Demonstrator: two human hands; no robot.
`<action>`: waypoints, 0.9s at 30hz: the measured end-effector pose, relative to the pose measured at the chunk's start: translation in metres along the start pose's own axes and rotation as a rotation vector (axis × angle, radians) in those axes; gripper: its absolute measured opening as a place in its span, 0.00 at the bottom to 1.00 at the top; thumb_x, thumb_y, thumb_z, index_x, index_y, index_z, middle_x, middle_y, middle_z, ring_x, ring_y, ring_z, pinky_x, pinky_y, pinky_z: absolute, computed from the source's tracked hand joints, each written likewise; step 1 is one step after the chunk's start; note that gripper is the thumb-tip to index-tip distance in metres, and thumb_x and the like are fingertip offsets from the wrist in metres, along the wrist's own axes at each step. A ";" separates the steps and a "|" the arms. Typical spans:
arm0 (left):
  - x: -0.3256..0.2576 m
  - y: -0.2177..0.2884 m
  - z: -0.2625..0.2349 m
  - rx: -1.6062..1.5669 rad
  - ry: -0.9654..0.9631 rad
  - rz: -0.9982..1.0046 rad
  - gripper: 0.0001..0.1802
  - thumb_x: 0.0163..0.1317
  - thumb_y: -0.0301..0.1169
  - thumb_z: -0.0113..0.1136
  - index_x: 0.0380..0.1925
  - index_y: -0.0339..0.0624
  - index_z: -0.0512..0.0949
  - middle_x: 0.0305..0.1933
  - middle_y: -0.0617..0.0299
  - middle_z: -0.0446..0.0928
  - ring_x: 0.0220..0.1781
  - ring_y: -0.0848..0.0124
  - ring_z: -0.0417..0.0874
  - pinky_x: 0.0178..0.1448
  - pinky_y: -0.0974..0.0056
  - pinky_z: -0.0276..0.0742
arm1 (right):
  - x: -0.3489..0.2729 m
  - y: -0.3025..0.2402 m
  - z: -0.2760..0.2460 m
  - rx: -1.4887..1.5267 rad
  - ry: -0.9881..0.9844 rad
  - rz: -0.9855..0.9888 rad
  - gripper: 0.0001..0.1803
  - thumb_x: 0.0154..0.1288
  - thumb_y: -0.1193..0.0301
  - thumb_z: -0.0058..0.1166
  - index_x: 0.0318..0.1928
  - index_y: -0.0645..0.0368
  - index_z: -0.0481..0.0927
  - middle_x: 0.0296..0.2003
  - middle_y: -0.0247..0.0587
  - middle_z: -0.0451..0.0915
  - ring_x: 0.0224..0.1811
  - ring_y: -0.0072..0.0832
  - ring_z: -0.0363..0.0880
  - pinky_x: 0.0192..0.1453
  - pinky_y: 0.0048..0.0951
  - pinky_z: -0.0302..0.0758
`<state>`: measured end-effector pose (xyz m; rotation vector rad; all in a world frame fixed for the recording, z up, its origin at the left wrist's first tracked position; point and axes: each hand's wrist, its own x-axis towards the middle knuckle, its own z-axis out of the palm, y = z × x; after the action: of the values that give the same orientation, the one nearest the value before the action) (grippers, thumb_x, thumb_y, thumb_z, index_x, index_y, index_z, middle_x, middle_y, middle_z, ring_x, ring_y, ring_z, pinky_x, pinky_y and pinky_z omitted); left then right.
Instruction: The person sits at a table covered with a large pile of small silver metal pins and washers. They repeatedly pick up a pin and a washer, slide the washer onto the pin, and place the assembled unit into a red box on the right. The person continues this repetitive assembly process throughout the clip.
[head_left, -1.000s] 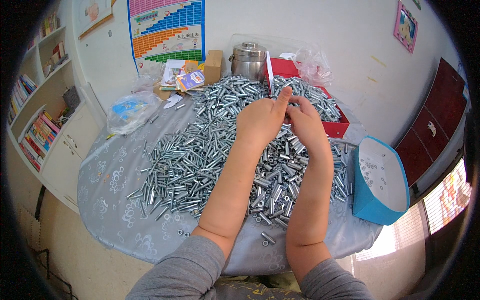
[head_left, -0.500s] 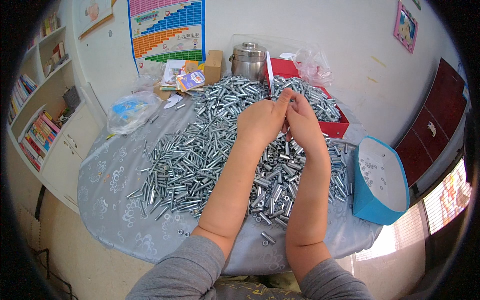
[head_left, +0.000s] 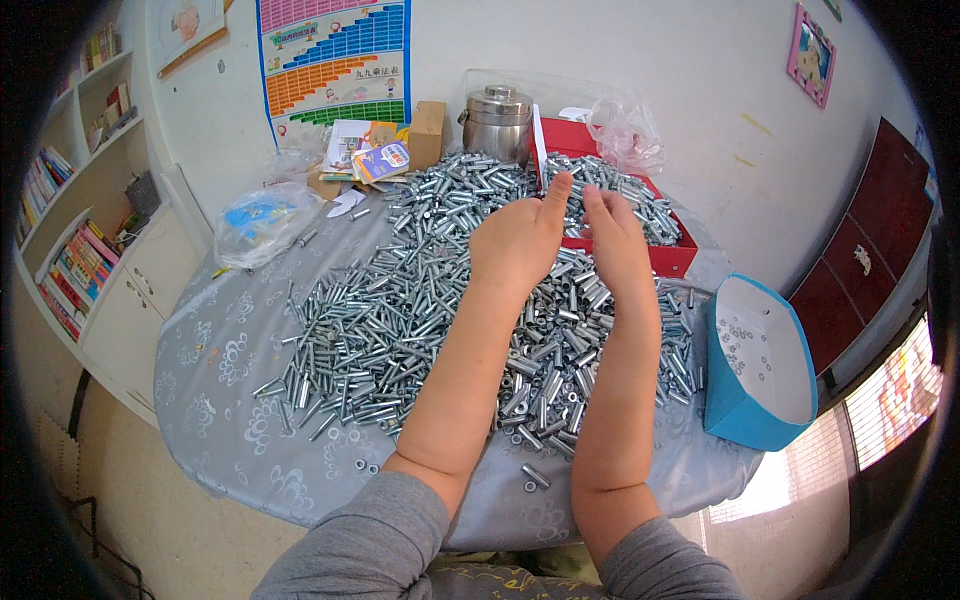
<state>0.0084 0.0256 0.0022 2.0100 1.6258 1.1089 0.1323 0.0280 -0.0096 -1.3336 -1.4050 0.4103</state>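
A big pile of short silver metal tubes and bolts (head_left: 400, 330) covers a round table with a grey patterned cloth (head_left: 220, 370). My left hand (head_left: 520, 238) hovers over the far side of the pile, fingers curled and thumb up, its back toward me. My right hand (head_left: 612, 235) is just to its right, with a small gap between them, fingers close together and pointing away. Both are next to a red tray (head_left: 672, 260) filled with the same metal parts. Anything in either palm is hidden.
A blue box with a white inside (head_left: 745, 420) holding a few small parts stands at the table's right edge. A steel pot (head_left: 497, 120), a cardboard box (head_left: 427, 130), booklets (head_left: 365, 150) and plastic bags (head_left: 255, 220) line the far side. Bookshelves (head_left: 70, 260) stand left, a dark red cabinet (head_left: 880, 230) right.
My hands were touching at the fingertips above the pile. Now they have drawn slightly apart, and the right fingers have straightened.
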 end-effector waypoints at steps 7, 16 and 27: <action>-0.003 0.006 -0.010 -0.047 -0.104 -0.008 0.46 0.63 0.62 0.13 0.26 0.39 0.78 0.32 0.45 0.78 0.40 0.47 0.77 0.46 0.48 0.69 | -0.008 -0.008 0.004 0.180 -0.317 0.094 0.16 0.63 0.64 0.44 0.39 0.67 0.75 0.23 0.40 0.75 0.22 0.24 0.71 0.26 0.27 0.68; 0.004 -0.004 0.005 -0.016 0.072 0.005 0.45 0.61 0.64 0.19 0.21 0.38 0.78 0.28 0.47 0.78 0.35 0.50 0.79 0.41 0.51 0.72 | 0.002 0.013 0.001 -0.206 0.252 -0.116 0.18 0.57 0.62 0.49 0.39 0.66 0.76 0.34 0.52 0.78 0.38 0.42 0.76 0.46 0.36 0.70; 0.001 0.001 -0.001 -0.021 -0.053 -0.003 0.46 0.62 0.63 0.12 0.28 0.38 0.78 0.36 0.45 0.78 0.43 0.47 0.77 0.47 0.49 0.69 | 0.001 0.010 0.005 0.088 -0.236 -0.014 0.20 0.58 0.59 0.51 0.31 0.67 0.79 0.20 0.38 0.77 0.21 0.23 0.73 0.27 0.26 0.69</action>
<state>0.0087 0.0261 0.0035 2.0062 1.5838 1.0578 0.1330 0.0336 -0.0191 -1.2331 -1.5700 0.6299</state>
